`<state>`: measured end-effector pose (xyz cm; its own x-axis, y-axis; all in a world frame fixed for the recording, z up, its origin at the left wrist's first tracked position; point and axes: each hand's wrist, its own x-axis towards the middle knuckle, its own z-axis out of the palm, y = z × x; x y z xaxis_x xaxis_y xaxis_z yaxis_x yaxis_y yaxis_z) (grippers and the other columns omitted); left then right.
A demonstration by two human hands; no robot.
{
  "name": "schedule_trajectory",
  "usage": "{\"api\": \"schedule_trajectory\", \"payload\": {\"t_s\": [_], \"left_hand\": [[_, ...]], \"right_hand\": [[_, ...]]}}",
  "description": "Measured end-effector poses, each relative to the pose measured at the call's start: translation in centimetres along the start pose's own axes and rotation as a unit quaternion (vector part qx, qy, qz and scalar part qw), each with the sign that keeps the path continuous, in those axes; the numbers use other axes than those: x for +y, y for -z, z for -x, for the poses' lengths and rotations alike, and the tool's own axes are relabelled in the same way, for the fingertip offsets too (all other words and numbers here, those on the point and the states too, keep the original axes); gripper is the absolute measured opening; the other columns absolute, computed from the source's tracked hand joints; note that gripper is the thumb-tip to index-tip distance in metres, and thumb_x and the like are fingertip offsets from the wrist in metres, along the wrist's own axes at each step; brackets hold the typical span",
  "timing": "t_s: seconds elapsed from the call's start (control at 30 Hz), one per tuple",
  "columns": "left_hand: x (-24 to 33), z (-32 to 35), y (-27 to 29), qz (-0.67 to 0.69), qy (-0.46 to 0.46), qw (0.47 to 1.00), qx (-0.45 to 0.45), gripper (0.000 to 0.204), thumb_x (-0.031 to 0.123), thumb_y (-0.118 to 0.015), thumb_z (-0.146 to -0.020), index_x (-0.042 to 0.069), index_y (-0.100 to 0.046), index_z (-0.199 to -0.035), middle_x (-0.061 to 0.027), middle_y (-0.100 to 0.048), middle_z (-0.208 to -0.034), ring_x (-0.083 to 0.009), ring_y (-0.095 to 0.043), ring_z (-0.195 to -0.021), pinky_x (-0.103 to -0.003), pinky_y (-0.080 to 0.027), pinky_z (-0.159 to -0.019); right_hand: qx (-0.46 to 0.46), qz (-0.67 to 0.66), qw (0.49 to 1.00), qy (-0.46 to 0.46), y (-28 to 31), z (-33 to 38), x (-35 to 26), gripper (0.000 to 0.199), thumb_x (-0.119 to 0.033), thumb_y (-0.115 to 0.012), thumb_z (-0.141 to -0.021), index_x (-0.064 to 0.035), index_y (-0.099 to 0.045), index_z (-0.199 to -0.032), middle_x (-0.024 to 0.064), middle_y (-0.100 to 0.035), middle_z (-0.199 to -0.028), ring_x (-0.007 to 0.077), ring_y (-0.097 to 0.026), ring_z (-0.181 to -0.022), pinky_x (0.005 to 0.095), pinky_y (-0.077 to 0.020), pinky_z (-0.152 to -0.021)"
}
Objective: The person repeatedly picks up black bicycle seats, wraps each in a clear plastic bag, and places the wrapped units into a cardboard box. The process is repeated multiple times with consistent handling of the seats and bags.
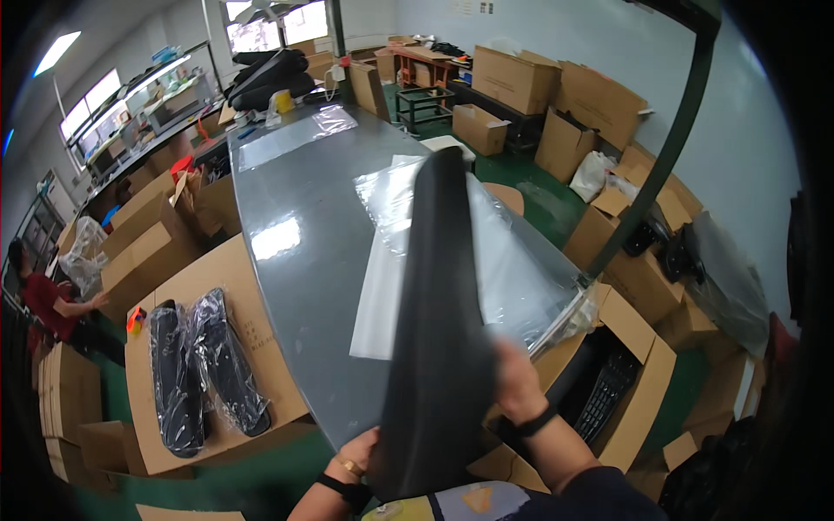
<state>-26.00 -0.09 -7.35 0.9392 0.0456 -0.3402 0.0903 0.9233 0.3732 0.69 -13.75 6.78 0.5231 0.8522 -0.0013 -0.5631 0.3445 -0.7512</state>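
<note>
Both hands [434, 425] gripping black curved panel [439, 330], apparently above grey table [304, 226].

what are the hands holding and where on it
Both hold a long black curved panel at its near end: left hand on the lower left edge, right hand on the right edge.

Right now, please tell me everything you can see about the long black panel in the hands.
The long black panel is matte, smooth and gently curved, narrow at its far end and wider near the person. It stands tilted, raised over the grey table. The left hand grips its lower edge; the right hand holds its right side.
</note>
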Motion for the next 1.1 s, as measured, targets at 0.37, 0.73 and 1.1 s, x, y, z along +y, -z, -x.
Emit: {"api": "schedule_trajectory", "payload": {"t_s": [0.37, 0.73, 1.1], "left_hand": [[10.4, 1.8, -2.6, -0.111, -0.303, 0.91, 0.26, 0.072, 0.031, -0.062, -0.09, 0.016, -0.02, -0.147, -0.0081, -0.04, -0.141, -0.0223, -0.049, -0.121, -0.04, -0.047, -0.095], [12.7, -2.3, 2.6, 0.014, -0.327, 0.905, 0.272, 0.038, 0.035, -0.04, -0.1, 0.006, -0.046, -0.124, -0.0096, -0.061, -0.109, -0.0222, -0.064, -0.092, -0.036, -0.055, -0.078], [1.7, -1.8, 2.7, -0.299, -0.306, 0.816, 0.389, 0.016, 0.006, -0.045, -0.095, -0.001, -0.055, -0.105, -0.008, -0.061, -0.087, -0.0142, -0.061, -0.072, -0.026, -0.052, -0.067]], "right_hand": [[-0.025, 0.191, 0.939, -0.285, 0.5, -5.2, 9.7, 0.04, -0.009, -0.057, -0.088, 0.0001, -0.05, -0.127, 0.0123, -0.062, -0.111, 0.0201, -0.063, -0.096, 0.0343, -0.0534, -0.081], [-0.034, 0.297, 0.839, -0.454, 9.4, 9.7, 10.7, 0.032, -0.013, -0.055, -0.092, -0.0008, -0.053, -0.121, 0.0123, -0.063, -0.107, 0.0175, -0.063, -0.093, 0.0304, -0.053, -0.081], [-0.003, 0.356, 0.841, -0.408, 13.4, 12.0, 10.3, 0.033, -0.009, -0.062, -0.087, 0.0032, -0.057, -0.117, 0.0113, -0.067, -0.099, 0.0133, -0.064, -0.085, 0.0254, -0.0524, -0.077]]}}
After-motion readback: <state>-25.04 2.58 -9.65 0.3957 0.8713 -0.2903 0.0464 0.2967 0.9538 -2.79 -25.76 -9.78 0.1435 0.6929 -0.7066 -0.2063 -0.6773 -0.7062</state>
